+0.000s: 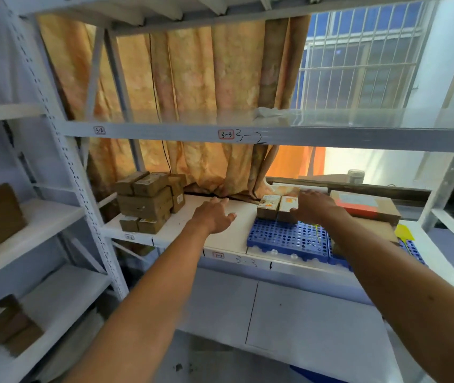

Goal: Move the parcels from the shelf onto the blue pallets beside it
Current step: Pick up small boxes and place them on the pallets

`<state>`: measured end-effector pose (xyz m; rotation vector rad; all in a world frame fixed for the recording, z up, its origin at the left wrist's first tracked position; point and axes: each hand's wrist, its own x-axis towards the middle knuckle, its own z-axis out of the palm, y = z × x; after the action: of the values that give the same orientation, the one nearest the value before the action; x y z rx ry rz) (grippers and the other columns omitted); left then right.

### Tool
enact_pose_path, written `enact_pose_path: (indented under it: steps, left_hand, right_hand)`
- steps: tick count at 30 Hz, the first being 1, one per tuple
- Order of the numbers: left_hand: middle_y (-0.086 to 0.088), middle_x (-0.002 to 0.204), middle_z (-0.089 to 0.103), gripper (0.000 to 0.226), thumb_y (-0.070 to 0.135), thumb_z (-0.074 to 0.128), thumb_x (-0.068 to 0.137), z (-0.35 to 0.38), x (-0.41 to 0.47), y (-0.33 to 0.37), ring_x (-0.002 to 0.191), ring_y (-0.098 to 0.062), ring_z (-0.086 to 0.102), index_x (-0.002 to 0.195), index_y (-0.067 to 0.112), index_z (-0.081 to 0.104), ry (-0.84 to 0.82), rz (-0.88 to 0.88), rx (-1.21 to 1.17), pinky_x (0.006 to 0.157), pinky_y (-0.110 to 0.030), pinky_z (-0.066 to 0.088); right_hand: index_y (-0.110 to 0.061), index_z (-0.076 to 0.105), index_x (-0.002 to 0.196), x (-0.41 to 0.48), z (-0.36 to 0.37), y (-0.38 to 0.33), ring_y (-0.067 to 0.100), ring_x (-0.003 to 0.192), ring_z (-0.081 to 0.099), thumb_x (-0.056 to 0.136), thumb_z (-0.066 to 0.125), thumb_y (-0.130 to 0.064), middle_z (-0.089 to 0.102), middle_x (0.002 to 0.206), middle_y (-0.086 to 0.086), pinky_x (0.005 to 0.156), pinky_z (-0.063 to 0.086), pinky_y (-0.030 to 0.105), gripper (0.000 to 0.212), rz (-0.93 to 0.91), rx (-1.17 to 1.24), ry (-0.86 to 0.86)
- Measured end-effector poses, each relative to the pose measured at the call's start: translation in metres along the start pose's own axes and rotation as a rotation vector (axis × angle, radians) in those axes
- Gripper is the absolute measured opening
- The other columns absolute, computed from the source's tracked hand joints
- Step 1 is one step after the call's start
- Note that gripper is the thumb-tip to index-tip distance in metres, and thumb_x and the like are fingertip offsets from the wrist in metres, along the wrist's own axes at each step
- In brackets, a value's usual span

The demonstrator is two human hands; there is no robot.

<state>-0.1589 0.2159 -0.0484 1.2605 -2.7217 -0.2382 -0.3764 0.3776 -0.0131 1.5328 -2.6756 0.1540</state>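
Reaching: your right hand (313,207) rests on two small parcels (277,207), fingers spread, grip unclear.
Left hand (214,217): open, empty.
Parcels: on blue pallet (286,239).
Stack (149,201): shelf (231,239), ten o'clock.

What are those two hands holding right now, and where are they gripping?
The left hand is open and holds nothing. The right hand rests on the top of a small parcel on the blue pallet; a real grip cannot be told.

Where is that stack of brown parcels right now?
The stack of brown parcels sits at the left end of the white shelf, before the orange curtain, left of the empty left hand.
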Motion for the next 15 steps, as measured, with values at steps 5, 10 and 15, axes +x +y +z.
enact_pose_path:
  steps: [5, 10, 15]
  left_hand:
    - [-0.009, 0.167, 0.014, 0.07, 0.055, 0.041, 0.101, -0.029, -0.019, -0.039, 0.15, -0.033, 0.024, 0.16, 0.022, 0.023, 0.037, -0.064, -0.001, 0.118, -0.045, 0.028]
    - [-0.009, 0.166, 0.018, 0.067, 0.05, 0.044, 0.102, -0.057, -0.051, -0.088, 0.149, -0.032, 0.026, 0.159, 0.02, 0.025, 0.059, -0.108, -0.011, 0.115, -0.043, 0.031]
    - [-0.011, 0.163, 0.025, 0.065, 0.052, 0.043, 0.102, -0.079, -0.081, -0.157, 0.144, -0.034, 0.034, 0.158, 0.023, 0.027, 0.052, -0.169, 0.042, 0.114, -0.043, 0.032]
  right_hand:
    - [-0.01, 0.053, 0.135, -0.008, -0.015, -0.046, 0.031, 0.119, 0.055, 0.094, 0.054, -0.052, 0.056, 0.134, 0.014, 0.087, 0.046, 0.038, 0.059, -0.014, -0.074, -0.024]
    - [-0.012, 0.05, 0.138, -0.009, -0.016, -0.11, 0.034, 0.125, 0.051, 0.092, 0.053, -0.046, 0.052, 0.14, 0.016, 0.1, 0.046, 0.043, 0.058, -0.088, 0.004, 0.001]
    - [-0.011, 0.042, 0.145, 0.0, -0.012, -0.19, 0.038, 0.132, 0.045, 0.088, 0.048, -0.051, 0.046, 0.145, 0.018, 0.105, 0.04, 0.045, 0.069, -0.147, 0.006, -0.022]
